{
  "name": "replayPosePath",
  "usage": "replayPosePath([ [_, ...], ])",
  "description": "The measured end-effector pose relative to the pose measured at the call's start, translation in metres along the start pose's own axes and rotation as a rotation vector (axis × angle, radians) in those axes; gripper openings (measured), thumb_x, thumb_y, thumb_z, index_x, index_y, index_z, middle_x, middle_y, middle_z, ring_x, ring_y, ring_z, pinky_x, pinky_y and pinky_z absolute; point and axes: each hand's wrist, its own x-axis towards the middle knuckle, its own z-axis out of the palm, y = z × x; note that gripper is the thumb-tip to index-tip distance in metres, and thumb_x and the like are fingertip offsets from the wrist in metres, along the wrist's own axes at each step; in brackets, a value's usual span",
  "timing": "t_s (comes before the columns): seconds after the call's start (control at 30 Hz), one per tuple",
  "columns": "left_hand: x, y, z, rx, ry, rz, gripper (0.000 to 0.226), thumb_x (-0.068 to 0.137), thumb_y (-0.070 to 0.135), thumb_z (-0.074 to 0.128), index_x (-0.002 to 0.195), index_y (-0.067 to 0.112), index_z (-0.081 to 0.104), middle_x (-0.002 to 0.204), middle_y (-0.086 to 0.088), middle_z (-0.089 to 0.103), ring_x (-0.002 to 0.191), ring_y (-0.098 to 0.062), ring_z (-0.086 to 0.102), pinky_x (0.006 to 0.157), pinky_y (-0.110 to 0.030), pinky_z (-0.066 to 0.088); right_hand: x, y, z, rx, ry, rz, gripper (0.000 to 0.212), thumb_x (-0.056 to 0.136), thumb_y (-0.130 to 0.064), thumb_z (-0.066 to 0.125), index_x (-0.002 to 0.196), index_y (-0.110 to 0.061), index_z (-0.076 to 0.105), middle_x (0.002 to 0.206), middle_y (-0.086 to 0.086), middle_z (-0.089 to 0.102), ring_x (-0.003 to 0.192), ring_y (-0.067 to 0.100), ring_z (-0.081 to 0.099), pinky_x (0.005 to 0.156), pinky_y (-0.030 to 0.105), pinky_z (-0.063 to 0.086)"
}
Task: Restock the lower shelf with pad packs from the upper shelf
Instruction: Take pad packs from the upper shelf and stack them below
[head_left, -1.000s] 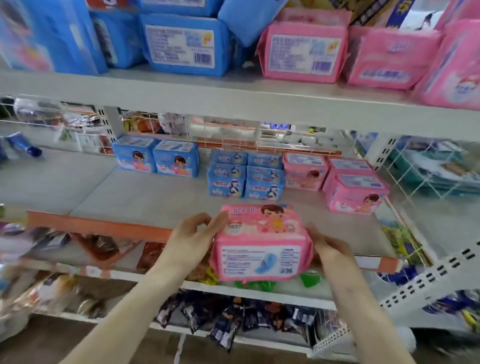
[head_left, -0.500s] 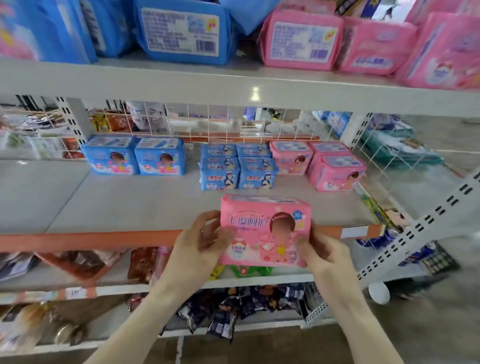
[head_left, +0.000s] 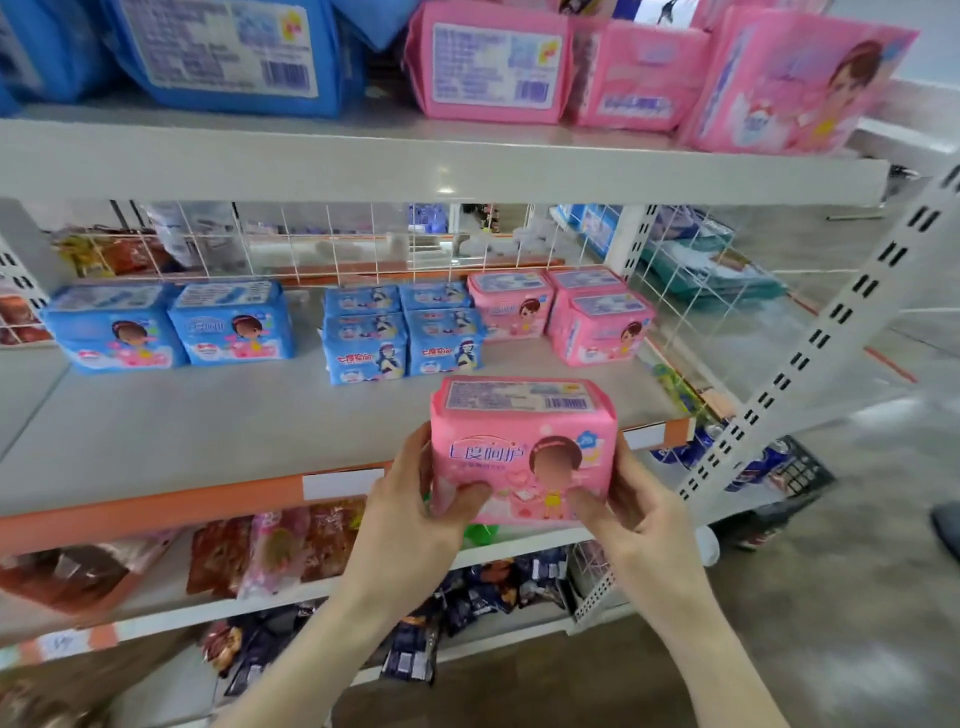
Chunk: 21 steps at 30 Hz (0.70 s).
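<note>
Left grip (head_left: 415, 519): closed round the left end of the pink pad pack (head_left: 522, 452), thumb pressed on the lower front face. Right grip (head_left: 639, 525): closed round the right end, thumb on the lower right of the front.

Pack held upright between the two, printed front toward the camera, barcode label on the top face. Held level with the orange front edge (head_left: 156, 506) of the lower shelf (head_left: 208, 426), toward its right end, covering part of that edge. Cannot tell whether touching the edge.

Further back on the lower shelf, in a row against the wire mesh backing (head_left: 337, 239):
- two large blue packs (head_left: 114, 327) at left, side by side
- small blue packs (head_left: 363, 338) in the middle, stacked two high, two across
- pink packs (head_left: 602, 327) at right, well behind the held one

Overhead, the upper shelf (head_left: 415, 166): big blue packs (head_left: 223, 47) at left, big pink packs (head_left: 488, 67) at right, labels outward.

Under the lower shelf: snack bags (head_left: 291, 551), red and dark. Slotted white upright (head_left: 831, 332) at right.
</note>
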Motion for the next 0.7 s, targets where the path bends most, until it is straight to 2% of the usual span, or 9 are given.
replayPosePath([
  [0.13,0.008,0.004,0.031,0.011,0.010,0.017,0.052,0.087,0.017,0.073,0.127,0.040,0.048,0.104,0.026,0.069,0.099,0.000,0.066,0.085,-0.022,0.054,0.013,0.019,-0.025,0.002,0.025,0.008,0.048,0.077,-0.030,0.069,0.123,-0.036,0.058,0.110,-0.021,0.070,0.106,0.001,0.065,0.093,0.019,0.052],
  [0.2,0.013,0.008,0.048,0.022,0.010,0.029,0.053,0.089,0.016,0.071,0.129,0.041,0.046,0.108,0.029,0.067,0.101,0.002,0.065,0.084,-0.016,0.053,0.023,0.027,-0.040,-0.031,0.000,-0.002,0.048,0.081,-0.029,0.068,0.127,-0.034,0.057,0.109,-0.024,0.069,0.107,0.001,0.064,0.091,0.019,0.052],
  [0.3,0.021,0.014,0.072,0.045,0.038,0.053,0.055,0.091,0.012,0.068,0.138,0.032,0.046,0.116,0.029,0.065,0.110,0.005,0.062,0.090,-0.017,0.052,0.040,0.041,-0.064,-0.102,-0.021,-0.020,0.046,0.088,-0.014,0.069,0.131,-0.024,0.057,0.105,-0.027,0.067,0.105,0.001,0.064,0.091,0.024,0.054],
  [0.37,0.026,0.016,0.090,0.071,0.076,0.062,0.057,0.091,0.011,0.068,0.140,0.031,0.047,0.116,0.027,0.066,0.111,0.005,0.062,0.091,-0.018,0.051,0.052,0.051,-0.078,-0.168,-0.037,-0.048,0.047,0.089,-0.016,0.068,0.134,-0.021,0.056,0.106,-0.027,0.068,0.103,0.001,0.065,0.089,0.031,0.055],
  [0.47,0.033,0.012,0.113,0.143,0.147,0.028,0.049,0.092,0.014,0.068,0.134,0.034,0.052,0.104,0.029,0.069,0.100,0.007,0.064,0.079,-0.008,0.048,0.068,0.066,-0.093,-0.212,-0.068,-0.055,0.049,0.090,-0.023,0.069,0.136,-0.022,0.055,0.106,-0.028,0.068,0.100,0.002,0.067,0.086,0.039,0.056],
  [0.57,0.036,0.003,0.129,0.194,0.198,-0.038,0.031,0.091,0.016,0.068,0.119,0.027,0.060,0.083,0.025,0.068,0.079,-0.002,0.066,0.062,-0.009,0.045,0.081,0.081,-0.100,-0.209,-0.120,-0.069,0.048,0.091,-0.019,0.067,0.137,-0.020,0.054,0.104,-0.024,0.071,0.098,0.003,0.068,0.085,0.039,0.057],
  [0.63,0.038,-0.001,0.135,0.223,0.226,-0.072,0.032,0.091,0.015,0.068,0.123,0.019,0.062,0.075,0.024,0.066,0.072,0.004,0.064,0.058,-0.007,0.042,0.090,0.091,-0.101,-0.206,-0.147,-0.068,0.050,0.092,-0.016,0.067,0.139,-0.019,0.053,0.103,-0.018,0.073,0.096,0.004,0.069,0.085,0.038,0.057],
  [0.7,0.041,-0.001,0.139,0.251,0.228,-0.085,0.042,0.092,0.015,0.068,0.133,0.016,0.058,0.075,0.025,0.066,0.069,0.009,0.062,0.058,-0.006,0.043,0.099,0.099,-0.100,-0.231,-0.158,-0.080,0.055,0.091,-0.016,0.068,0.143,-0.022,0.049,0.102,-0.014,0.074,0.092,0.004,0.069,0.082,0.034,0.057],
])
